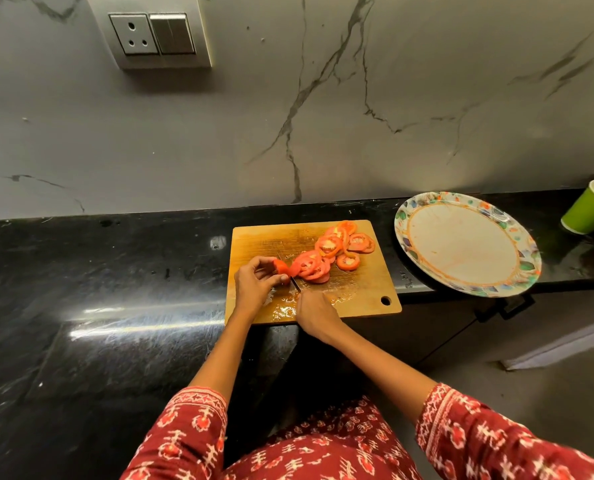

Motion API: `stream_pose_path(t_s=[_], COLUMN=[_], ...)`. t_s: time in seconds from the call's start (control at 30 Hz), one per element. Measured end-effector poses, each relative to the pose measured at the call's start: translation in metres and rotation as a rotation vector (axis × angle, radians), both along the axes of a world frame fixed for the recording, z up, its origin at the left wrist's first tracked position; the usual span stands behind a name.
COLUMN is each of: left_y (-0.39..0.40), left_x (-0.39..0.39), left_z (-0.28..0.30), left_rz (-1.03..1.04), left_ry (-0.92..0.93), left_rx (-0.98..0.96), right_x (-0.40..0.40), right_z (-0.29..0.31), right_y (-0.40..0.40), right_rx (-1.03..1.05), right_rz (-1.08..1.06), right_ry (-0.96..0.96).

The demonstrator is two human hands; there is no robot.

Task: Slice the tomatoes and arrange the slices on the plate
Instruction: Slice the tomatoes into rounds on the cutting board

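A wooden cutting board point(365, 299) lies on the black counter. My left hand point(254, 284) pinches the last red tomato end piece point(281, 266) on the board. My right hand point(314, 313) grips a knife point(295, 284) whose dark blade stands just right of that piece. Several tomato slices point(330, 252) lie fanned across the board's middle and far right corner. A paper plate point(465, 245) with a floral rim sits to the right of the board and holds no slices.
A green paper cup point(590, 207) stands at the far right behind the plate. The marble wall carries a socket and switch panel point(152, 34). The plate overhangs the counter's front edge point(417, 289). Juice wets the board's near side.
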State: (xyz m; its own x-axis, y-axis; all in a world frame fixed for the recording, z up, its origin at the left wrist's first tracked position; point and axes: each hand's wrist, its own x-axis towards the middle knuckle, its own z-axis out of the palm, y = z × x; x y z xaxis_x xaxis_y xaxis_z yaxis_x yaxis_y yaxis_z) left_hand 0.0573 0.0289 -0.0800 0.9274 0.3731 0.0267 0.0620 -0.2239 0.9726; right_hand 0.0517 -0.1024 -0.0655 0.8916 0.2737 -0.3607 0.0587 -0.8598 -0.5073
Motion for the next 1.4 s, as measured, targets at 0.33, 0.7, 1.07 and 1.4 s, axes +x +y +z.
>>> stream_pose_path(t_s=[0.33, 0.7, 1.07, 1.4], left_y=[0.0, 0.002, 0.001, 0.001], left_x=[-0.001, -0.001, 0.001, 0.002], left_z=[-0.002, -0.003, 0.0, 0.001], left_rz=[-0.029, -0.001, 0.018, 0.012], left_ry=[-0.002, -0.003, -0.007, 0.003], left_rx=[0.038, 0.068, 0.042, 0.041], right_x=[-0.004, -0.013, -0.015, -0.014], right_z=[0.008, 0.022, 0.024, 0.029], right_y=[-0.018, -0.006, -0.007, -0.006], right_rx=[0.072, 0.062, 0.071, 0.046], right_rz=[-0.001, 0.009, -0.002, 0.008], right_ry=[-0.125, -0.147, -0.135, -0.149])
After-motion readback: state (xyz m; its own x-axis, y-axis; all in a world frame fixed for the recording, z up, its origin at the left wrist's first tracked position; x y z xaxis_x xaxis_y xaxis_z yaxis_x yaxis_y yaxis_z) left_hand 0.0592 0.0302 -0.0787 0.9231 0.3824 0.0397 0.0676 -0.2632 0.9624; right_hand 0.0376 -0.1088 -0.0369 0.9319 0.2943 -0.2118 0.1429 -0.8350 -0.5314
